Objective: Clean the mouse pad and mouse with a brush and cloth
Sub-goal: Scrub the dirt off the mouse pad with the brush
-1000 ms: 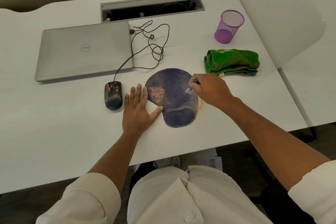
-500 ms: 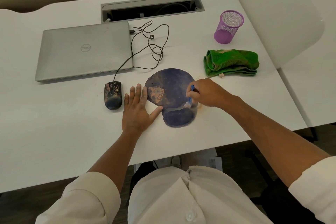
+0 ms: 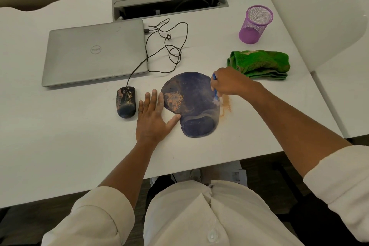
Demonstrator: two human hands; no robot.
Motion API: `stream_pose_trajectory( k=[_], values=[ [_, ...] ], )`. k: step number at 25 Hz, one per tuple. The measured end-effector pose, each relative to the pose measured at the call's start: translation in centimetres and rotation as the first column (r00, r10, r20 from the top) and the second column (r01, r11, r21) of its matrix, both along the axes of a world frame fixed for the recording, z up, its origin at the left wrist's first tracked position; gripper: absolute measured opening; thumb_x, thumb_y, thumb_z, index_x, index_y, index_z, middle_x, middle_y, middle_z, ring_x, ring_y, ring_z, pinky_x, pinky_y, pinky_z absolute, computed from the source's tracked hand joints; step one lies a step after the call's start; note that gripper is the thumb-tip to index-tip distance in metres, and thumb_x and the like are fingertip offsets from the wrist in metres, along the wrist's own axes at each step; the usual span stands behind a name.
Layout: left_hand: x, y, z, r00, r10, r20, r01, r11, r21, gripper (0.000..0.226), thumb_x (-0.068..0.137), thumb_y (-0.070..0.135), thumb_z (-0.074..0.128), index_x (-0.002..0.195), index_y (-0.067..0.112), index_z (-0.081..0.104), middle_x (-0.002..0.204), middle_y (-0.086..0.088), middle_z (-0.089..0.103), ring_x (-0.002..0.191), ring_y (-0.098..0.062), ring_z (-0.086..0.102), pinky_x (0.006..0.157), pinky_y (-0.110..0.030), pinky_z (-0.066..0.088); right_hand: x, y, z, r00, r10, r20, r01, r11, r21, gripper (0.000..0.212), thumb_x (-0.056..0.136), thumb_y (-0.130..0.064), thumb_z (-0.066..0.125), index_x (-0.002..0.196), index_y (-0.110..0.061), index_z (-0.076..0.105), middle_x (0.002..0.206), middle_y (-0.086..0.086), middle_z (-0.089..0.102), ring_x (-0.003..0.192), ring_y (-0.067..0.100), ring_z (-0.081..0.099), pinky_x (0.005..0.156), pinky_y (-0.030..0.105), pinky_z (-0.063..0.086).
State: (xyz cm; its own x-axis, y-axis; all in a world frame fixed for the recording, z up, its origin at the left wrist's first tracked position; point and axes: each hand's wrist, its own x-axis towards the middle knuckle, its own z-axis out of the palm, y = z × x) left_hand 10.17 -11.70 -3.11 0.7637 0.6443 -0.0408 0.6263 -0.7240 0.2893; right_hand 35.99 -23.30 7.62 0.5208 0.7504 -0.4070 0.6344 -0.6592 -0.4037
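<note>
Gripping blue brush (image 3: 215, 87) in curled right hand (image 3: 229, 82) fingers, bristles at mouse pad (image 3: 191, 104) right edge, left hand (image 3: 153, 118) pressed flat, fingers spread, beside dusty mouse (image 3: 126, 102), orange dust (image 3: 226, 105) lay on surface (image 3: 60, 146).

Mouse (image 3: 126, 102) left of pad (image 3: 192, 104), laptop (image 3: 95, 52) behind mouse, cloth (image 3: 259, 64) right of pad, cup (image 3: 255, 24) behind cloth

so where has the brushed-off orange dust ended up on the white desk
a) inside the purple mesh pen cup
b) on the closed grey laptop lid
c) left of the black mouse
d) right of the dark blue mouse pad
d: a patch of orange dust lies on the white desk just off the right edge of the dark blue mouse pad, beside the blue brush gripped in the right hand.
</note>
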Motion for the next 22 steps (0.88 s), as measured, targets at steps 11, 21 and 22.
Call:
stream_pose_trajectory(
  k=[11,21,22],
  values=[
    [0.0,0.1,-0.1,1.0,0.006,0.008,-0.006,1.0,0.017,0.1,0.088,0.083,0.03,0.163,0.019,0.013,0.172,-0.003,0.004,0.158,-0.022,-0.005,0.128,-0.043,0.0,-0.8,1.7,1.0,0.997,0.067,0.024,-0.068,0.997,0.027,0.021,0.087,-0.022,0.051,0.088,-0.014,0.07,0.079,0.005,0.07,0.076,0.025,0.063,0.066,0.035,0.048],
    [0.0,0.1,-0.2,1.0,0.005,0.005,-0.005,1.0,0.01,0.1,0.088,0.083,0.03,0.164,0.02,0.011,0.172,-0.003,0.001,0.158,-0.021,-0.008,0.128,-0.043,-0.001,-0.6,2.2,1.4,0.987,0.128,0.1,-0.113,0.983,-0.147,0.016,0.087,-0.021,0.054,0.088,-0.013,0.068,0.085,0.005,0.068,0.078,0.026,0.063,0.059,0.03,0.042],
    [0.0,0.1,-0.2,1.0,0.004,0.004,-0.004,1.0,0.009,0.1,0.088,0.083,0.03,0.164,0.02,0.01,0.172,-0.002,0.001,0.158,-0.021,-0.009,0.128,-0.042,-0.001,-0.6,2.3,1.5,0.992,0.088,0.093,-0.086,0.996,-0.027,0.017,0.089,-0.023,0.055,0.093,-0.014,0.069,0.089,0.006,0.068,0.082,0.027,0.063,0.062,0.032,0.043]
  ],
)
